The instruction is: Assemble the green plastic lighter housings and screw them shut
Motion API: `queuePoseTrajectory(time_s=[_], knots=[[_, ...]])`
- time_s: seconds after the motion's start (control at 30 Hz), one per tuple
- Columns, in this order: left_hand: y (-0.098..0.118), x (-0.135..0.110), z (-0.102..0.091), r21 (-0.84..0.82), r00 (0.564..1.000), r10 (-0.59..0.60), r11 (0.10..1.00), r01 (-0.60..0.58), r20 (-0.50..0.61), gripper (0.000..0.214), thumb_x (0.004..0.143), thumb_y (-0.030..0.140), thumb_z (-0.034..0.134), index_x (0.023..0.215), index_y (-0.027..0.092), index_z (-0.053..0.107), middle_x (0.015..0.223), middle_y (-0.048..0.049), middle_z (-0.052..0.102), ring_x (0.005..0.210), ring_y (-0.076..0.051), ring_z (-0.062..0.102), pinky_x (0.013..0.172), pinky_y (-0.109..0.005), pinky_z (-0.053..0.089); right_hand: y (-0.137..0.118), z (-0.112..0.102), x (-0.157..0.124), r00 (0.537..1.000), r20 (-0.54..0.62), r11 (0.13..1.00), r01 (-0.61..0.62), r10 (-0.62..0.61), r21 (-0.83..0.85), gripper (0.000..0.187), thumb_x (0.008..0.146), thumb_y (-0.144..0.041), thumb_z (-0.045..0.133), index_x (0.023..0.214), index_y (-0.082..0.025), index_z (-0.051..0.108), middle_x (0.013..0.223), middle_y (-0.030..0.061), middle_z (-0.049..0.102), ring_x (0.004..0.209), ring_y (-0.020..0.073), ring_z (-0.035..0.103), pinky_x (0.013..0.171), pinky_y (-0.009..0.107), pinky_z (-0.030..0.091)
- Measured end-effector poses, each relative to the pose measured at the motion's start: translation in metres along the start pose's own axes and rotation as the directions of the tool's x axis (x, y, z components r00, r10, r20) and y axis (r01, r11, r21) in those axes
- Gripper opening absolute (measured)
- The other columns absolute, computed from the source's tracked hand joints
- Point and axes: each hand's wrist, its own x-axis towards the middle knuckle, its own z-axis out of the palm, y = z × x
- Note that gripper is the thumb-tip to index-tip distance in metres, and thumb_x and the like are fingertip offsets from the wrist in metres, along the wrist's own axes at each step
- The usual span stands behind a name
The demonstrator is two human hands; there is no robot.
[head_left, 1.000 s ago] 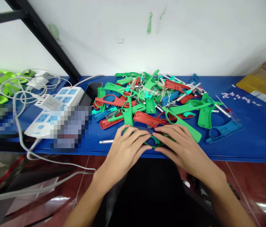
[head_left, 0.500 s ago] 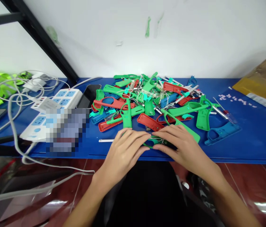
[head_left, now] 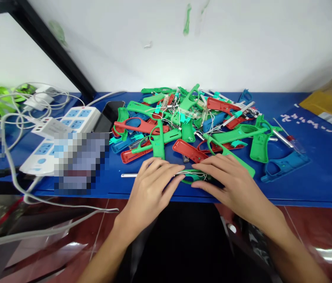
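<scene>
Near the front edge of the blue table, a green long-nosed lighter casing [head_left: 188, 181] lies between my hands, with thin white wires [head_left: 193, 172] along it. Its metal tube [head_left: 128, 175] pokes out to the left from behind my left hand [head_left: 151, 186]. That hand is closed on the casing's left part, thumb below and fingers above. My right hand [head_left: 232, 179] grips the right part in the same way, and its fingers hide that end. Just beyond lies a heap of lighter parts: green casing halves [head_left: 233, 135], red ones [head_left: 189, 150] and blue ones, with wires among them.
On the left stand a white power strip [head_left: 90, 118] with cables, a dark phone [head_left: 111, 114] and a blurred-out flat object. A screwdriver [head_left: 291, 141] and a blue casing half [head_left: 285, 167] lie at right. A taped cardboard box [head_left: 331, 98] sits at the far right.
My left fingertips have drawn slightly left, and more of the wires and casing shows between the hands. The camera view has shifted a little.
</scene>
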Motion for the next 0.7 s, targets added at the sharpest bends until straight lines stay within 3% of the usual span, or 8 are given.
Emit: queuePoseTrajectory(time_s=[0.4,0.7], knots=[[0.001,0.000,0.003,0.039,0.999,-0.020,0.999,0.022,-0.043,0.012,0.110,0.014,0.067,0.119,0.020,0.073,0.110,-0.0026,0.086,0.095,-0.020,0.075,0.099,-0.042,0.052,0.003,-0.001,0.010,0.998,0.063,0.998,0.001,-0.005,0.066,0.031,0.110,-0.045,0.069,0.126,-0.019,0.076,0.111,0.0074,0.084,0.099,0.0242,0.077,0.090,0.041,0.055],[-0.001,-0.002,0.006,0.088,0.997,0.000,0.996,0.006,-0.073,0.016,0.112,0.013,0.064,0.123,0.021,0.072,0.116,-0.0046,0.086,0.095,-0.021,0.075,0.096,-0.042,0.052,0.004,0.001,0.015,0.992,0.126,0.998,-0.023,0.015,0.060,0.030,0.110,-0.043,0.071,0.130,-0.021,0.077,0.111,0.0083,0.083,0.105,0.0266,0.076,0.097,0.044,0.057]])
